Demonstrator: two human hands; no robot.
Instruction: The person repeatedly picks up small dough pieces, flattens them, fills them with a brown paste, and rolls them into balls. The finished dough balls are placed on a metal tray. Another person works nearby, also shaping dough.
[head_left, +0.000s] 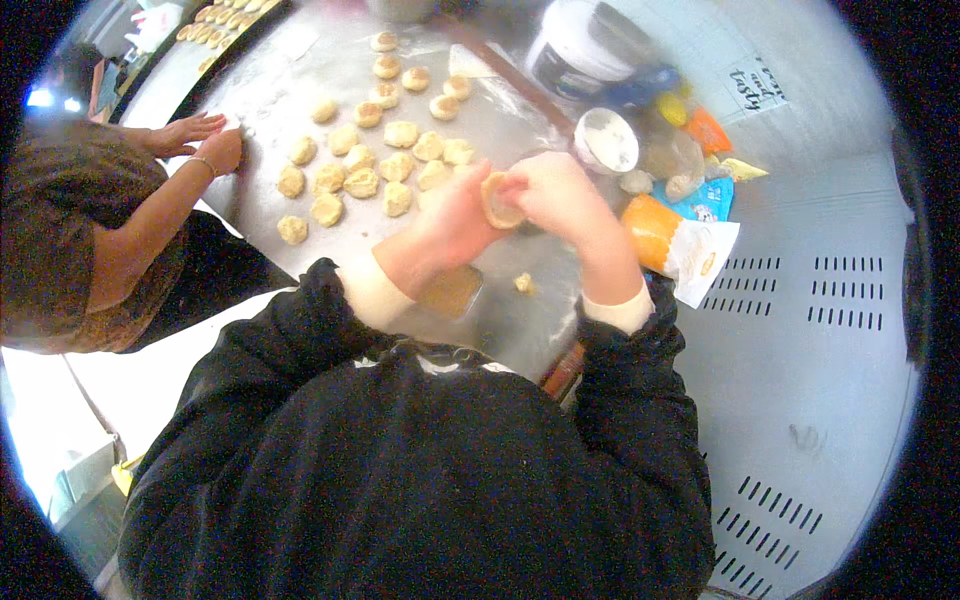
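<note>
Between my two hands, above the metal worktop (255, 120), is a thin round piece of dough (499, 204). My left hand (459, 217) cups it from the left, and the fingers of my right hand (553, 191) pinch its edge. Pale yellow dough balls (396, 166) lie in loose rows beyond my left hand, some partly hidden by it. Farther off sit several rounds with browned tops (386, 66). A small scrap of dough (524, 283) lies nearer to me. Partly under my left wrist is a shallow container of brown filling (450, 291).
A co-worker's hands (217, 142) rest at the worktop's left edge. A long wooden rod (514, 79) lies at the back, by a white bucket (581, 49) and a bowl of white powder (607, 141). Packets (679, 240) stand along the right wall. Filled trays (225, 22) are at upper left.
</note>
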